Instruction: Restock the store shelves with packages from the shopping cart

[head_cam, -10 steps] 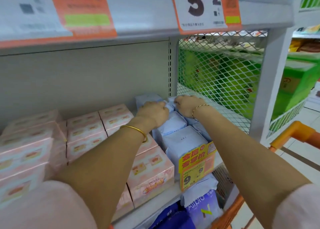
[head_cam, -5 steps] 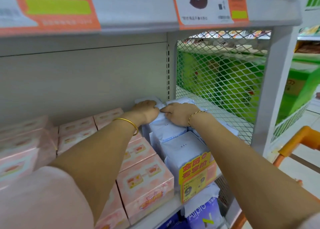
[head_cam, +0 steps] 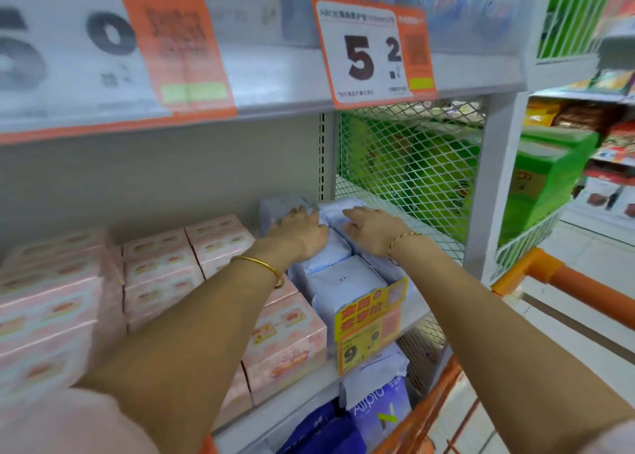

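A row of pale blue packages (head_cam: 343, 282) runs from front to back at the right end of the shelf (head_cam: 299, 395). My left hand (head_cam: 299, 230) lies on top of the row, its fingers reaching onto the rearmost left package (head_cam: 275, 206). My right hand (head_cam: 369, 230) rests beside it with spread fingers on the rearmost right package (head_cam: 338, 208). Both hands press down on the packs. Below the shelf edge, blue and white packages (head_cam: 378, 409) sit in the orange shopping cart (head_cam: 422, 419).
Pink boxes (head_cam: 285, 336) fill the shelf left of the blue row. A white mesh divider (head_cam: 412, 165) closes the right side, with green boxes (head_cam: 549, 172) behind it. A yellow price tag (head_cam: 371, 326) hangs at the front. The upper shelf carries a price sign (head_cam: 364, 51). The cart handle (head_cam: 584, 282) is at the right.
My view has lifted, showing more of the upper shelf. Both hands stay at the back of the blue row, and their fingers have flattened onto the packs.
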